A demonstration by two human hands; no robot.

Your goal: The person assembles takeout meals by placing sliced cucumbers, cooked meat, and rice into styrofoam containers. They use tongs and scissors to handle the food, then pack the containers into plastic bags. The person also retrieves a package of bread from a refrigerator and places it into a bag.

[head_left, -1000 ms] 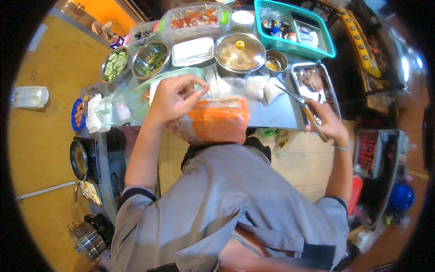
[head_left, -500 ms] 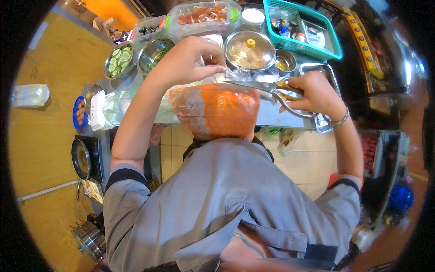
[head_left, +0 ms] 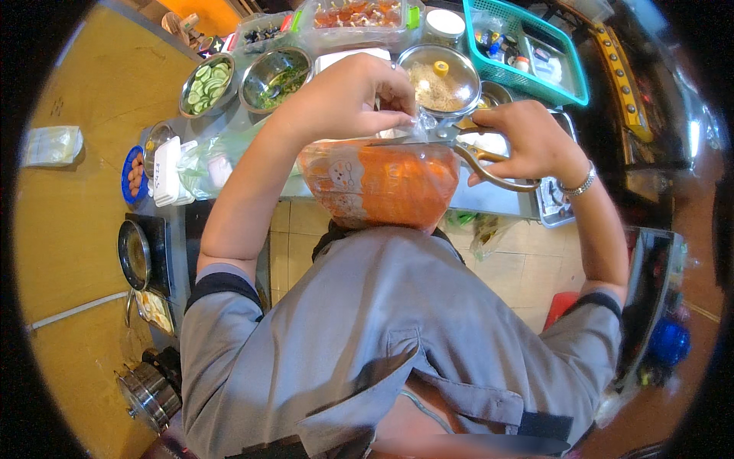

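A clear plastic bag (head_left: pixel 386 183) bulging with orange contents, a small cartoon print on its side, sits at the table's near edge against my apron-level front. My left hand (head_left: pixel 375 96) is closed in a pinch on the bag's gathered clear top. In my right hand (head_left: pixel 524 141) is a pair of scissors (head_left: pixel 501 174), fingers through the bronze-coloured handles. Their blades point left and lie across the plastic just below my left fingers. Plastic and fingers partly hide the blades, so I cannot tell whether they have cut through.
Behind the bag stand a lidded bowl (head_left: pixel 442 83), a bowl of chopped greens (head_left: pixel 277 80) and a bowl of sliced cucumber (head_left: pixel 208 86). A teal basket (head_left: pixel 569 92) of small containers is at the far right. White foam boxes (head_left: pixel 170 170) and a blue plate of eggs (head_left: pixel 126 187) stand left.
The scissors have moved left, bringing their blades to the plastic under my left fingers. My left hand has shifted slightly right, still pinching. The whole view has swung a little.
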